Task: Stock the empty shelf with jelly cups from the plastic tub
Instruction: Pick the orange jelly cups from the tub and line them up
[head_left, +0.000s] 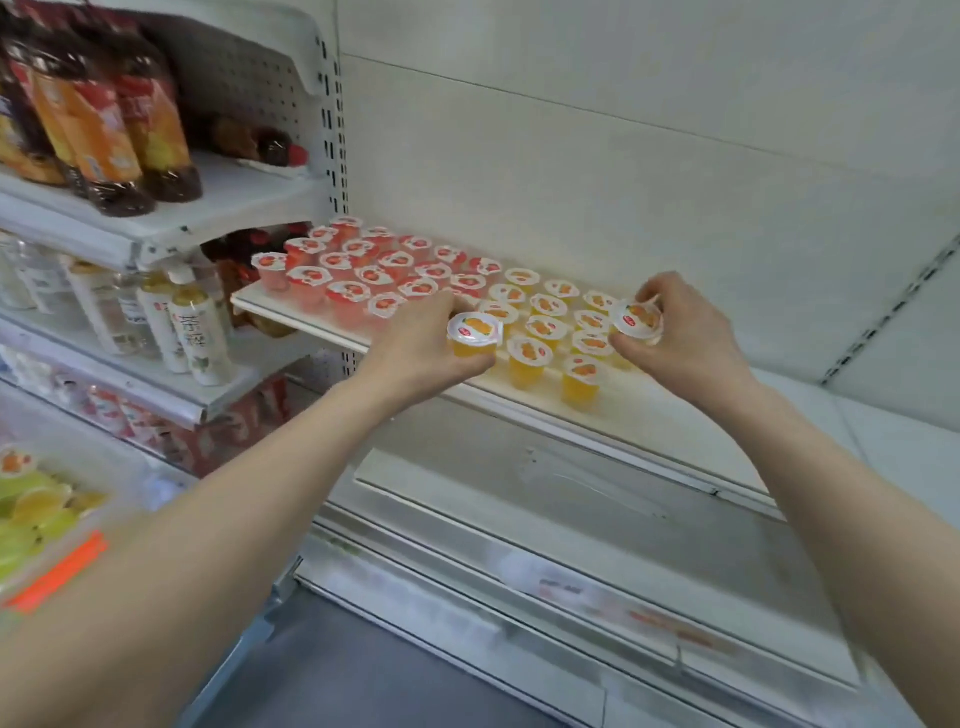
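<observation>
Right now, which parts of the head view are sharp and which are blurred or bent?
Head view: jelly cups on the shelf, left hand and right hand sharp; plastic tub at lower left and price strips below smeared; shelf edges bow from the wide lens; even light, no strong glare.

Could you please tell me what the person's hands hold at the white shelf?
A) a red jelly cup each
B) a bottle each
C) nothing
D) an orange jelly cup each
D: the left hand grips a small clear plastic cup of orange jelly with a white lid, and the right hand holds a second orange jelly cup.
</observation>
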